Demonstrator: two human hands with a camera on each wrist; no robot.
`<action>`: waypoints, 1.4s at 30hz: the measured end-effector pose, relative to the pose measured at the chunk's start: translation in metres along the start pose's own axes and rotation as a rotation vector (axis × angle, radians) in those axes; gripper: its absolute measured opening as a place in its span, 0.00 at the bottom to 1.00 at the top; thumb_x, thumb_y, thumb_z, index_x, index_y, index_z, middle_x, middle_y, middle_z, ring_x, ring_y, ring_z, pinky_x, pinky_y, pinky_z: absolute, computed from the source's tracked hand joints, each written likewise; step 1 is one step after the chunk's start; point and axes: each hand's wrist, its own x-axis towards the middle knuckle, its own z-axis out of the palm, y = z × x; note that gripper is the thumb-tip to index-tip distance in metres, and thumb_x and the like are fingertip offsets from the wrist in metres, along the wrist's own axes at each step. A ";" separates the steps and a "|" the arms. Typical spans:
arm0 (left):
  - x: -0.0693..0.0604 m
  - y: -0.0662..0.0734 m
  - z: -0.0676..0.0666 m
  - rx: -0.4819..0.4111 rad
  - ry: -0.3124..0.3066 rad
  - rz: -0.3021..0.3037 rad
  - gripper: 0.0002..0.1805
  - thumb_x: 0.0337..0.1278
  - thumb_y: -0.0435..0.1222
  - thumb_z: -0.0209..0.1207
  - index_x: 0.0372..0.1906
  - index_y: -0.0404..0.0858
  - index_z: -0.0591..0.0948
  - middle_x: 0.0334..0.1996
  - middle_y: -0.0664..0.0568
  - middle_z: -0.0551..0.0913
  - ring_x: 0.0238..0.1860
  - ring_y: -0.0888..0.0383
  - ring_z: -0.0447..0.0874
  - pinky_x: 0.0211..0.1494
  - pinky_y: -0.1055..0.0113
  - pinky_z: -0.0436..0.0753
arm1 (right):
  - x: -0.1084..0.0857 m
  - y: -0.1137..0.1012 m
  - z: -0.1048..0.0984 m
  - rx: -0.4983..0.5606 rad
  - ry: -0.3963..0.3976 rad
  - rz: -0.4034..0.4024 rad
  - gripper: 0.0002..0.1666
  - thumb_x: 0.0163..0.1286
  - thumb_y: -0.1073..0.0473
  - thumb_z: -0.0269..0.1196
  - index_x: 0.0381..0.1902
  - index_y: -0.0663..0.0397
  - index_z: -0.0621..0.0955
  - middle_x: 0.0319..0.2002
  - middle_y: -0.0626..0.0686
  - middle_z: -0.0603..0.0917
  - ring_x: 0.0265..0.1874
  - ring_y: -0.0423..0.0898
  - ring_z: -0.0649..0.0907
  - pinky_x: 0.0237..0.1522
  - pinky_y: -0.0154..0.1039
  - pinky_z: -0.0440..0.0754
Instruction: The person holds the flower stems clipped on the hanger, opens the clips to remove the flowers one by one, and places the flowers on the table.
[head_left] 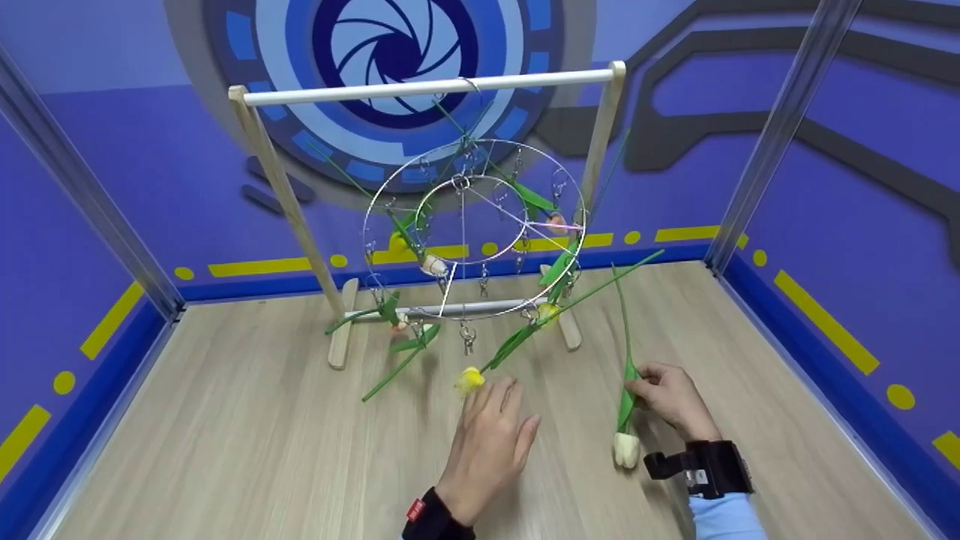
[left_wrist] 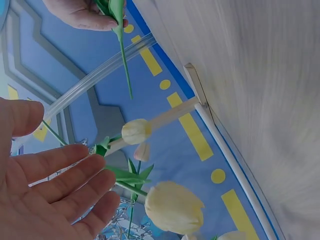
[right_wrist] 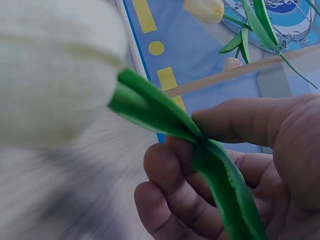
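My right hand [head_left: 675, 397] pinches the green stem and leaves of a white artificial tulip [head_left: 626, 450], its bloom pointing down toward me. Close up in the right wrist view, that bloom [right_wrist: 60, 75] fills the upper left, with thumb and fingers around the leaf. My left hand [head_left: 487, 442] is stretched out, palm showing in the left wrist view, holding nothing. Just beyond its fingertips is a yellow tulip [head_left: 470, 379]; whether they touch, I cannot tell. Ahead hangs a round wire clip hanger [head_left: 461, 182] with several tulips, among them a pink one [head_left: 556, 222] and a white one [head_left: 433, 265].
A wooden rack with a white top bar [head_left: 427, 86] carries the hanger, its feet [head_left: 343, 326] on the wood-grain table [head_left: 247, 450]. Unused clips [head_left: 468, 341] dangle from the rings. Blue-purple printed panels [head_left: 862, 225] wall in the table at back and sides.
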 end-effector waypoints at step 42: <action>-0.004 -0.003 0.024 0.058 -0.072 0.002 0.22 0.68 0.43 0.65 0.58 0.33 0.81 0.55 0.45 0.82 0.59 0.50 0.79 0.59 0.53 0.77 | 0.000 0.017 -0.010 -0.129 -0.049 0.099 0.23 0.66 0.73 0.62 0.57 0.82 0.75 0.31 0.56 0.81 0.25 0.46 0.81 0.29 0.40 0.80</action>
